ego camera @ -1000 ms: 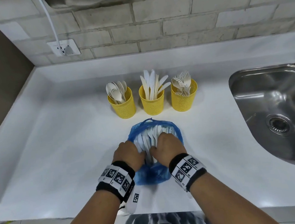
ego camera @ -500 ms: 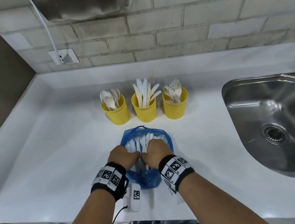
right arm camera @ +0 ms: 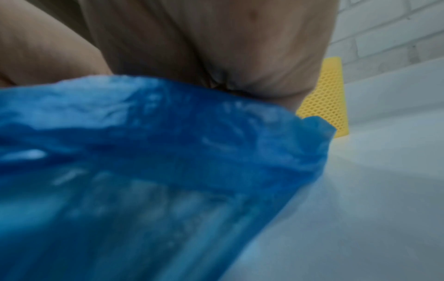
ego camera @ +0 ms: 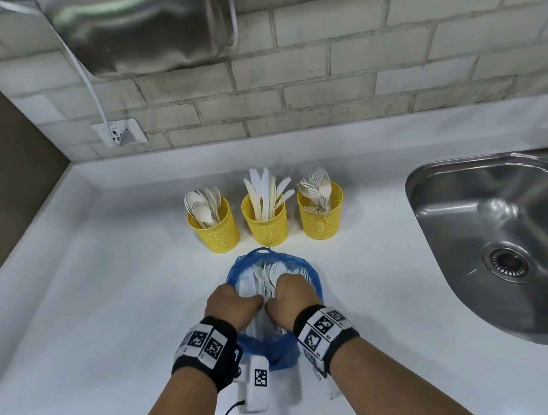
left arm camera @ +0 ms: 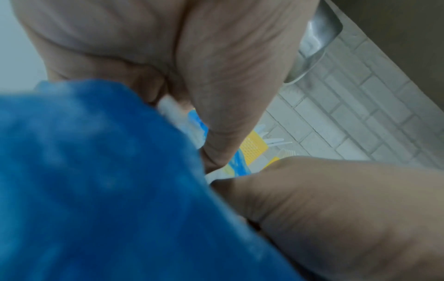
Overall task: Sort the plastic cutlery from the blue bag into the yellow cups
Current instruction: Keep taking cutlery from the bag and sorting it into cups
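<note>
Three yellow mesh cups stand in a row on the white counter: a spoon cup point(ego camera: 213, 227), a knife cup point(ego camera: 266, 224) and a fork cup point(ego camera: 322, 215). In front of them lies the blue bag point(ego camera: 269, 351), its mouth open toward the cups, with white cutlery point(ego camera: 263, 277) inside. My left hand point(ego camera: 233, 303) and right hand point(ego camera: 292, 295) sit side by side in the bag's mouth, fingers curled down around the cutlery. The left wrist view shows the bag point(left arm camera: 96, 171) and a white handle point(left arm camera: 168, 106) under the curled fingers. In the right wrist view the bag point(right arm camera: 168, 152) hides the fingertips.
A steel sink point(ego camera: 512, 247) is set into the counter at the right. A wall outlet point(ego camera: 120, 133) with a white cable and a steel wall unit point(ego camera: 147, 26) are at the back left. A white tagged device point(ego camera: 257, 381) hangs by the counter's front edge.
Both hands have stayed in the bag's mouth and drawn slightly closer together. The head view has tilted up, showing more wall.
</note>
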The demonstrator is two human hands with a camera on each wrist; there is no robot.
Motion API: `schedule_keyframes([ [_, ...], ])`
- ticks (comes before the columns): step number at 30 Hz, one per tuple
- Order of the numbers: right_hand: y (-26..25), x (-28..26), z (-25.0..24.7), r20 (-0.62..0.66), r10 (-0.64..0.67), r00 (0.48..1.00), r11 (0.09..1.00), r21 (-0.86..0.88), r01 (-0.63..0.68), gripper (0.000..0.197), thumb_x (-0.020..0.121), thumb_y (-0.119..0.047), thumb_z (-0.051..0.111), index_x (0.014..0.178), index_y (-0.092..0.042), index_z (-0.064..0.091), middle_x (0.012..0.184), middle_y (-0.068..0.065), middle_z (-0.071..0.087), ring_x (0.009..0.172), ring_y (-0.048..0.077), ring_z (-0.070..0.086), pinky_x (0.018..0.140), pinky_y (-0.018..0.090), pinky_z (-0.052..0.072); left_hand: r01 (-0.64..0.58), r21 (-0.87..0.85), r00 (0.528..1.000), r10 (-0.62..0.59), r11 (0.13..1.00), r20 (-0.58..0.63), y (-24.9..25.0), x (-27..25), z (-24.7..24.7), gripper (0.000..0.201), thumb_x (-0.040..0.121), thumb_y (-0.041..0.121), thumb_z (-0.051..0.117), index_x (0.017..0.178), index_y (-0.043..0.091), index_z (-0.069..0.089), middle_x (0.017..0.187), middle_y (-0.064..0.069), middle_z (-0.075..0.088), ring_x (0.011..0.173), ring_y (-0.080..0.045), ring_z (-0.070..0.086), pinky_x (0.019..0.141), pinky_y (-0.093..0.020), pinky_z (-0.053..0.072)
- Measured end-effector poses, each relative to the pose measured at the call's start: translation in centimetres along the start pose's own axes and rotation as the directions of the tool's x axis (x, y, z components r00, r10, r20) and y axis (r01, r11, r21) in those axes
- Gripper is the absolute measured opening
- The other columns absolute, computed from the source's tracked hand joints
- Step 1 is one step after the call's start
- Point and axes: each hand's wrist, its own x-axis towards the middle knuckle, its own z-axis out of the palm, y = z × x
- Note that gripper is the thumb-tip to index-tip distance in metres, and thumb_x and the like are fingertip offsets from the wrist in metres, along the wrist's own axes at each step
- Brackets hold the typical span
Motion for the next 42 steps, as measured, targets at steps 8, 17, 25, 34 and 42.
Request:
schedule_keyframes([
  [8, 1.0, 0.1, -0.1, 0.031, 0.005, 1.0, 0.983, 0.184, -0.011, 0.036, 0.092, -0.03, 0.065, 0.065, -0.02, 0.043, 0.07, -0.003, 0.052, 0.081, 0.021, 0.058, 0.053, 0.021, 0.035, -0.021, -0.099, 1.0, 0.021, 0.995, -0.005, 0.0, 0.3, 0.7, 0.033, 0.087, 0.022, 0.066, 0.118, 0.014, 0.061, 0.1, -0.003, 0.062, 0.089, -0.021, 0.056, 0.077, -0.025, 0.041],
  [17, 0.6, -0.6, 0.2, 0.017, -0.069, 0.997, 0.996, 0.053, 0.068, 0.033, 0.101, -0.025, 0.055, 0.118, 0.003, 0.058, 0.119, 0.02, 0.068, 0.111, 0.034, 0.066, 0.08, 0.032, 0.049, -0.011, -0.138, 0.999, 0.017, 0.99, 0.04, -0.3, 0.2, 0.4, 0.034, 0.079, 0.025, 0.076, 0.11, 0.012, 0.067, 0.097, -0.003, 0.068, 0.087, -0.02, 0.062, 0.065, -0.024, 0.043],
  [25, 0.9, -1.1, 0.3, 0.016, -0.058, 0.998, 0.991, 0.12, 0.056, 0.031, 0.097, -0.025, 0.06, 0.115, 0.0, 0.062, 0.116, 0.016, 0.069, 0.108, 0.032, 0.065, 0.082, 0.031, 0.049, -0.083, -0.138, 0.996, 0.076, 0.987, -0.055, -0.7, 0.2, 0.7, 0.026, 0.078, 0.023, 0.073, 0.103, 0.018, 0.065, 0.09, 0.001, 0.066, 0.088, -0.021, 0.063, 0.074, -0.024, 0.042],
  [34, 1.1, -1.0, 1.0, -0.059, -0.02, 0.998, 0.968, 0.249, 0.034, 0.037, 0.092, -0.026, 0.062, 0.12, -0.002, 0.057, 0.111, 0.012, 0.069, 0.103, 0.03, 0.067, 0.08, 0.031, 0.052, -0.056, -0.147, 0.998, 0.051, 0.988, -0.037, -1.3, 0.2, 1.0, 0.051, 0.07, 0.031, 0.082, 0.115, 0.021, 0.062, 0.101, 0.002, 0.066, 0.089, -0.017, 0.059, 0.077, -0.024, 0.044],
  [42, 1.2, -1.1, 0.7, -0.032, -0.01, 0.999, 0.949, 0.314, 0.019, 0.012, 0.091, -0.018, 0.06, 0.09, -0.012, 0.05, 0.089, 0.006, 0.06, 0.084, 0.025, 0.06, 0.073, 0.031, 0.048, -0.033, -0.22, 0.999, 0.026, 0.975, -0.036, -1.5, 0.0, 0.5, 0.057, 0.066, 0.03, 0.076, 0.117, 0.016, 0.054, 0.101, 0.003, 0.065, 0.092, -0.018, 0.063, 0.077, -0.025, 0.045],
])
